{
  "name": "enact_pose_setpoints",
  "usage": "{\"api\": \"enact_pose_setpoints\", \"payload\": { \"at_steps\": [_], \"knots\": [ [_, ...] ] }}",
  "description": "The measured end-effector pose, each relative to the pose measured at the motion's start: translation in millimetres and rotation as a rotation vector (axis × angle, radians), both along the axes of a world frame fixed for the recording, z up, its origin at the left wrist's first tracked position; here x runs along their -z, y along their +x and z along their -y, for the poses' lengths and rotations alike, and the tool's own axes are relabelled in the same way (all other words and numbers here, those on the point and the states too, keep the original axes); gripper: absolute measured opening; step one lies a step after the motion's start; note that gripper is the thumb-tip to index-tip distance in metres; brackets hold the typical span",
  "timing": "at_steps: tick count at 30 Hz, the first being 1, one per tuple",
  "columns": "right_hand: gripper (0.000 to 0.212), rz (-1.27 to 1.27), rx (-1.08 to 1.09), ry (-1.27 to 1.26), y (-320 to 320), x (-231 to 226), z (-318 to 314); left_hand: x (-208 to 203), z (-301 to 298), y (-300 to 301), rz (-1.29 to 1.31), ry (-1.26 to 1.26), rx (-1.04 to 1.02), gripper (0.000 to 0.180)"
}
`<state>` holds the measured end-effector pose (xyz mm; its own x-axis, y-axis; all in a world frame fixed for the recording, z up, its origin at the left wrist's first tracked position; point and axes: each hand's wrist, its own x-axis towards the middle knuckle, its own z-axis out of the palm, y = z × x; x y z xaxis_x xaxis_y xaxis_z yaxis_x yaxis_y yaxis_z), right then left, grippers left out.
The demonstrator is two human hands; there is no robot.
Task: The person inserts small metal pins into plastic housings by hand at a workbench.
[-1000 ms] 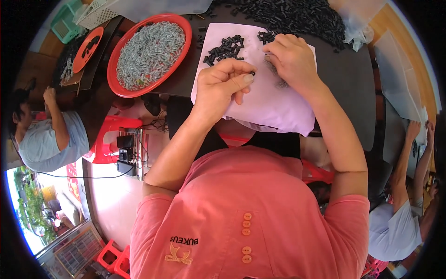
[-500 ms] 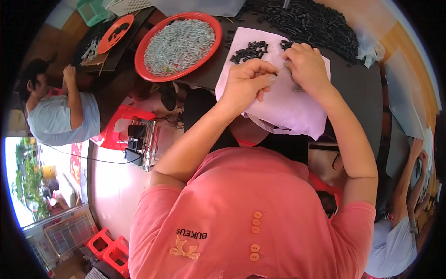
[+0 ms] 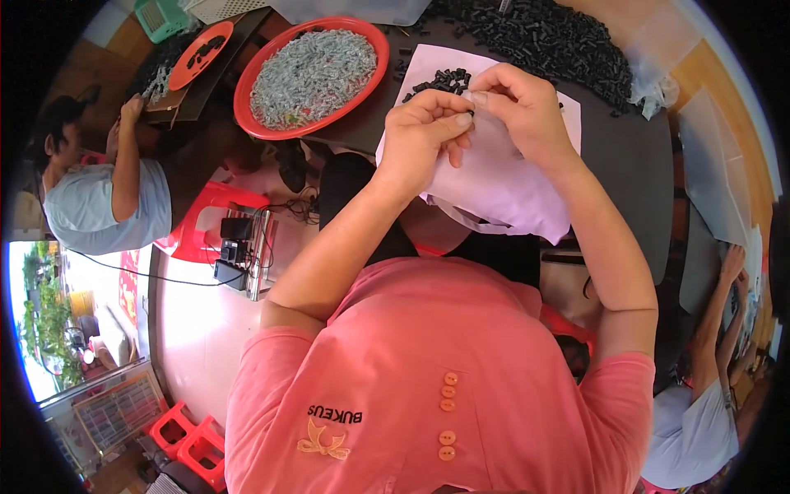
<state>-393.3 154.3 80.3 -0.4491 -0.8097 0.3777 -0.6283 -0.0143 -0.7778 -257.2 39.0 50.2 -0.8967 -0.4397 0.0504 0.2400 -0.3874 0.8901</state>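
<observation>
Over a pale pink cloth [image 3: 527, 202] on the dark table, my two hands meet fingertip to fingertip. Thumb and forefinger of my left hand [image 3: 421, 140] pinch a small black piece [image 3: 471, 113], mostly hidden by the fingers. My right hand [image 3: 527, 115] is closed in a pinch just beside it; whatever lies between its fingertips is too small to make out. Just beyond my left fingers, a heap of short black cylindrical pieces [image 3: 444, 81] rests on the cloth.
A red basin [image 3: 243, 103] full of small transparent pieces stands to the left. Many black pieces [image 3: 551, 45] cover the table's far side, near a plastic bag [image 3: 656, 95]. One person [image 3: 107, 198] works at the left beside an orange plate [image 3: 183, 76]; another [image 3: 691, 428] sits at the right.
My right hand has moved left from the small group of black pieces on the cloth to my left fingertips. The left hand keeps its pinch.
</observation>
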Motion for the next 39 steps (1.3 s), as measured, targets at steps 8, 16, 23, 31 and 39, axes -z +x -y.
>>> {"api": "enact_pose_setpoints", "payload": {
  "at_steps": [8,16,23,31,39],
  "knots": [
    [0.008,0.529,-0.066,-0.233,5.0,17.4,4.0,-2.3,-1.8,-2.6,-0.004,0.081,-0.012,0.019],
    [0.007,0.518,-0.108,-0.222,9.4,16.1,0.7,-2.7,1.9,-1.7,0.003,0.095,0.010,0.019],
    [0.010,0.186,-0.045,-0.167,8.9,16.8,-1.4,-1.0,2.3,0.4,-0.013,0.097,0.009,0.016],
    [0.009,0.441,-0.113,-0.276,11.6,15.9,0.5,-1.0,2.0,0.3,0.006,0.055,0.018,0.014],
    [0.009,0.524,-0.134,-0.251,11.3,18.1,1.1,1.3,2.8,0.3,-0.013,0.078,0.025,0.013]
  ]
}}
